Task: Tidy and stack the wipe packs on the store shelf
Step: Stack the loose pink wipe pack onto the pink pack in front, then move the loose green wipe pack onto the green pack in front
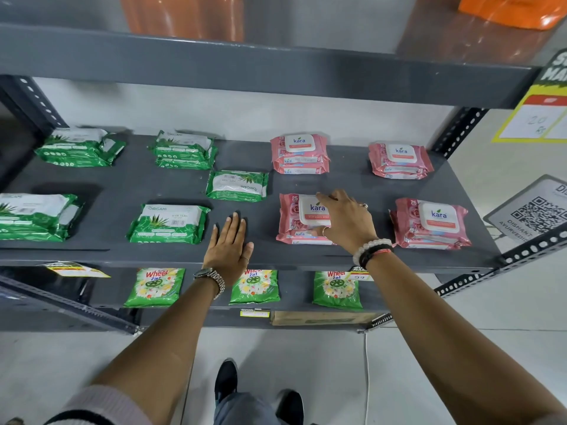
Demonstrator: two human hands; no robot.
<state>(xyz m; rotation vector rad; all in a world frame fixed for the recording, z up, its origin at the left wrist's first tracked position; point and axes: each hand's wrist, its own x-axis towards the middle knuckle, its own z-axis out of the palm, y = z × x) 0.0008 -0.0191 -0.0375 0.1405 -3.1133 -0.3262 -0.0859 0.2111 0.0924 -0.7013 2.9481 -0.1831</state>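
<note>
A dark grey shelf holds wipe packs. Pink Kara packs sit in stacks at the right: back middle, back right, front right and front middle. My right hand rests on the right side of the front middle pink stack, fingers curled on its top pack. Green Origami packs lie at the left: back left, back centre, front left, front centre, plus a single turned pack. My left hand lies flat and open on the bare shelf.
An upper shelf overhangs the packs. Below, green Wheel detergent pouches stand in a row on the lower shelf. Perforated steel uprights frame the right side. A QR code sign and a yellow price sign hang at the right.
</note>
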